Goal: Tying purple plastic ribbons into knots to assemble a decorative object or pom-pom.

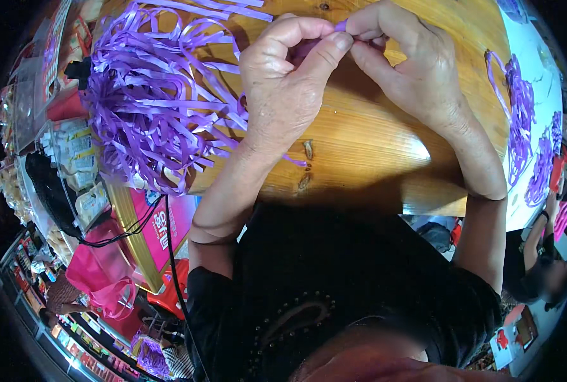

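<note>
Above the wooden table, my two hands meet at the top of the head view. My left hand pinches a purple ribbon between thumb and forefinger. From the other side, my right hand closes its fingertips on the same bit of ribbon. Most of that ribbon is hidden behind my fingers. A big loose heap of shiny purple ribbon strips lies to the left, some ends reaching under my left wrist.
Plastic boxes of small goods and a pink bag crowd the left side. A black cord hangs down near my left arm. Bundles of purple ribbon lie on a white table at right, where another person is.
</note>
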Tool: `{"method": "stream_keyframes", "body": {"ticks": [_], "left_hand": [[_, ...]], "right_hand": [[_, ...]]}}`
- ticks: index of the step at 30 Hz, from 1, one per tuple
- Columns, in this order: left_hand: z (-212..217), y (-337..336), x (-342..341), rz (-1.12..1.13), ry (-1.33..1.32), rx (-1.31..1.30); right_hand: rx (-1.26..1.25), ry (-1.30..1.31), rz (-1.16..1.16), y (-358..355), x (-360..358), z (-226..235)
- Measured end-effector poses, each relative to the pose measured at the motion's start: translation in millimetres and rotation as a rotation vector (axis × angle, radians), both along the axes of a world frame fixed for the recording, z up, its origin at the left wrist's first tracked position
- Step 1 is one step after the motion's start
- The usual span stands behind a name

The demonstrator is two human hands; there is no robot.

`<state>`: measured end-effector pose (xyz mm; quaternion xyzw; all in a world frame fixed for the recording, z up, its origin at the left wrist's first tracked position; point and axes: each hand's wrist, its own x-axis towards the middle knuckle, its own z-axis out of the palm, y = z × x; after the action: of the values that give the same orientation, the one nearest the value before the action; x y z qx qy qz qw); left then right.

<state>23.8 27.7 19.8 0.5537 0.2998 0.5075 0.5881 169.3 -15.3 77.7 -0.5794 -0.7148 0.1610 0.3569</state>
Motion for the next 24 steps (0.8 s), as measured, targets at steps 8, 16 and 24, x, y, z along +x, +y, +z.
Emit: {"method": "stream_keyframes", "body": {"ticks": [8,16,24], "left_hand": [[3,2,-5,-0.020,0.208,0.170],[13,-3,-3,-0.094,-0.186,-0.205],[9,-4,-12,-0.082,-0.090,-0.239]], "right_hand": [[-0.052,-0.101,0.007,1,3,2],[0.511,0.816,0.716,44,12,-51],[-0.208,0.377,0.078,5,1,2]]}}
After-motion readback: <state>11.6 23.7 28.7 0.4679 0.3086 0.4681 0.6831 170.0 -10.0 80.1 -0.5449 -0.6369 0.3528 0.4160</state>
